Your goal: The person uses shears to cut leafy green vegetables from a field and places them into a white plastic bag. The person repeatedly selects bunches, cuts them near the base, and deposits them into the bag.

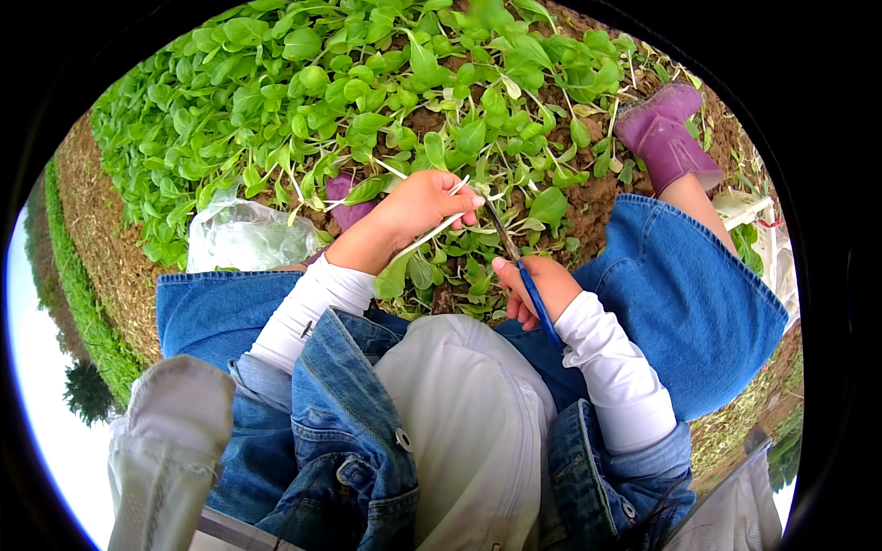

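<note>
A pale-stemmed leafy plant [432,237] sits clasped in the left hand [418,207], just above the soil bed [597,197]. Close beside it, the right hand [542,289] grips a blue-handled knife [519,262], blade pointing toward the stems. A clear plastic bag [243,237] lies left of the left hand; a purple boot [666,138] stands well beyond the right.

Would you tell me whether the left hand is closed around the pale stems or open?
Closed. The left hand has its fingers curled around pale stems, which run out from under the fist; the right hand holds a blue-handled knife.
</note>
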A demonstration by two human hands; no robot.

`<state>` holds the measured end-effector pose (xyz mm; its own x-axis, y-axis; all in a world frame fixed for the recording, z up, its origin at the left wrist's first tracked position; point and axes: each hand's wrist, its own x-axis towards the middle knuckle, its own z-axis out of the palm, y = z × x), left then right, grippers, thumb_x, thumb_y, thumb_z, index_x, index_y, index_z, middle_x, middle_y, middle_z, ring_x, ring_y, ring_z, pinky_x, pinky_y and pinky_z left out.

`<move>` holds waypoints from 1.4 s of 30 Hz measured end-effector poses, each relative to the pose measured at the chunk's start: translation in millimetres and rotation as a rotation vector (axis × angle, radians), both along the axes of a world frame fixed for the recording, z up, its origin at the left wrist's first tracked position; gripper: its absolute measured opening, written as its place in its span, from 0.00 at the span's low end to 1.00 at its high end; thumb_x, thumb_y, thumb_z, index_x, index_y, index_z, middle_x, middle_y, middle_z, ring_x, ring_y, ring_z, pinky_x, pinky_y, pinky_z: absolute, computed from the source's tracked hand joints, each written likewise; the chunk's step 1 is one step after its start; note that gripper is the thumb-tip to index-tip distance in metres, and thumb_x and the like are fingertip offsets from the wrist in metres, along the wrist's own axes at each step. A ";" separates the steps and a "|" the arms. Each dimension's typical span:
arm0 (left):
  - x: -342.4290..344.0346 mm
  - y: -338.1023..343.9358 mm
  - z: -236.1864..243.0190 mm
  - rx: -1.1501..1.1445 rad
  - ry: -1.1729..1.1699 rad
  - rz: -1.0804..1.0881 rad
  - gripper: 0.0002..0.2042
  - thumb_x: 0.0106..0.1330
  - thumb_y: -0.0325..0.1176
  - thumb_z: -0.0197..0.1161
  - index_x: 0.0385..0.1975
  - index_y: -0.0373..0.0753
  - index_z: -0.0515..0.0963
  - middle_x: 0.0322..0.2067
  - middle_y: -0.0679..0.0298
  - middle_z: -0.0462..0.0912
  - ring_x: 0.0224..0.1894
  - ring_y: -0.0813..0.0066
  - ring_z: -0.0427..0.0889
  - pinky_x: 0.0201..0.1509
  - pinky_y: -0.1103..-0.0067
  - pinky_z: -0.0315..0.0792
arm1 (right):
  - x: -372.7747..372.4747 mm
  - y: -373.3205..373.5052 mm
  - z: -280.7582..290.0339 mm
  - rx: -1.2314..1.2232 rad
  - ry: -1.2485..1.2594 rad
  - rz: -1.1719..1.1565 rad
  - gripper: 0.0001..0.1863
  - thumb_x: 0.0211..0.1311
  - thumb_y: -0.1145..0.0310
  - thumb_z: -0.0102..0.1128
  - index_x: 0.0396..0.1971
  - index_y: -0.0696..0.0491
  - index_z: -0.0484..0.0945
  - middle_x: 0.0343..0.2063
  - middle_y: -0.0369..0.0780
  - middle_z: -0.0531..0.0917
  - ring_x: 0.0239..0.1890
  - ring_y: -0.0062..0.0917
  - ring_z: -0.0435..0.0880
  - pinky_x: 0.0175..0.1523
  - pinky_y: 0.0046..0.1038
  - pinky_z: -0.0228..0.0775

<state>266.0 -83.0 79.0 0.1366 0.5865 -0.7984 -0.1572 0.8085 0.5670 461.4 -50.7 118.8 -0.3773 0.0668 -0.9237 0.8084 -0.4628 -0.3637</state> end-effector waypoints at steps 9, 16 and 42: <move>0.2 -8.5 -14.9 0.038 -0.042 -0.064 0.07 0.50 0.28 0.61 0.27 0.35 0.74 0.21 0.66 0.77 0.22 0.84 0.72 0.25 0.87 0.64 | 0.4 0.0 -8.2 -0.003 -0.071 0.038 0.32 0.54 0.42 0.41 0.17 0.61 0.71 0.10 0.40 0.74 0.10 0.23 0.72 0.15 0.23 0.66; -0.8 -14.7 -27.7 0.008 -0.019 -0.169 0.07 0.51 0.29 0.59 0.27 0.34 0.74 0.20 0.66 0.77 0.21 0.83 0.72 0.24 0.86 0.64 | -0.5 -1.5 -16.1 -0.027 -0.109 0.125 0.31 0.54 0.43 0.41 0.18 0.61 0.73 0.12 0.41 0.75 0.10 0.24 0.73 0.17 0.23 0.67; -42.0 74.6 -126.2 0.028 0.741 -0.312 0.16 0.48 0.43 0.55 0.22 0.33 0.77 0.25 0.49 0.76 0.31 0.54 0.75 0.38 0.70 0.69 | -27.5 11.8 -15.5 0.333 -0.069 0.672 0.27 0.53 0.45 0.43 0.24 0.58 0.74 0.23 0.49 0.77 0.29 0.42 0.76 0.36 0.38 0.68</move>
